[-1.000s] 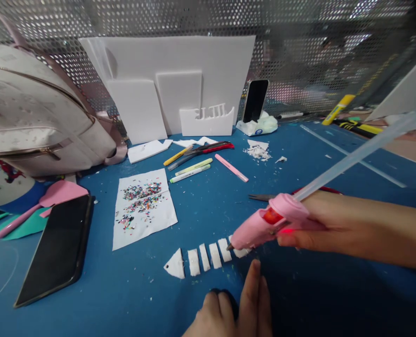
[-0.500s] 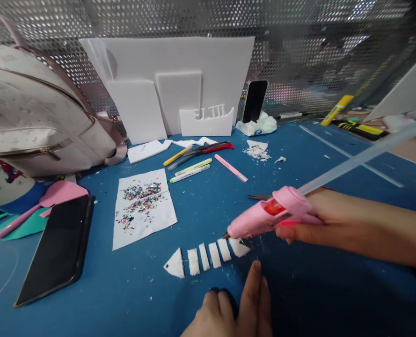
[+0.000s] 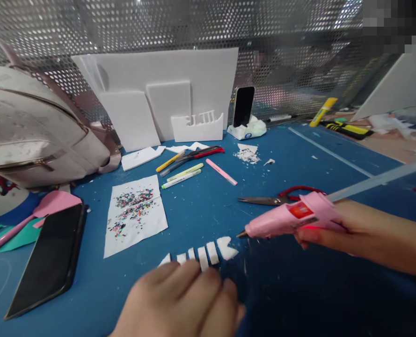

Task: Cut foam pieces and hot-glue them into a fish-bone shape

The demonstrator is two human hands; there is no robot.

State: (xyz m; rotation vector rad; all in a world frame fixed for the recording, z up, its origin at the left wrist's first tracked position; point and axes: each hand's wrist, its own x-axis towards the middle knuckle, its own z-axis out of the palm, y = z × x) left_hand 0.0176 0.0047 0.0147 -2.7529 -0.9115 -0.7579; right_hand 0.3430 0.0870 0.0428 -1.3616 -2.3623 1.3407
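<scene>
My right hand (image 3: 329, 231) is closed around a pink glue gun (image 3: 288, 217) with a clear glue stick (image 3: 379, 178) poking out of its back. Its nozzle hangs just right of and above a row of small white foam pieces (image 3: 211, 252) lying on the blue table (image 3: 208, 206). My left hand (image 3: 179, 302) is raised in the foreground with its fingers curled together; it covers the left end of the foam row. Nothing shows in the left hand, and what its fingers touch is hidden.
Red-handled scissors (image 3: 281, 197) lie behind the glue gun. A paper sheet with coloured glitter bits (image 3: 135, 213), pens (image 3: 183, 171), a black phone (image 3: 48, 257), a pink spatula (image 3: 35, 213) and a white backpack (image 3: 32, 131) are to the left. Foam boards (image 3: 165, 93) lean on the perforated metal back wall.
My left hand rose from the bottom edge and moved left over the foam row. The glue gun pulled back to the right, off the foam pieces. The camera tilted slightly.
</scene>
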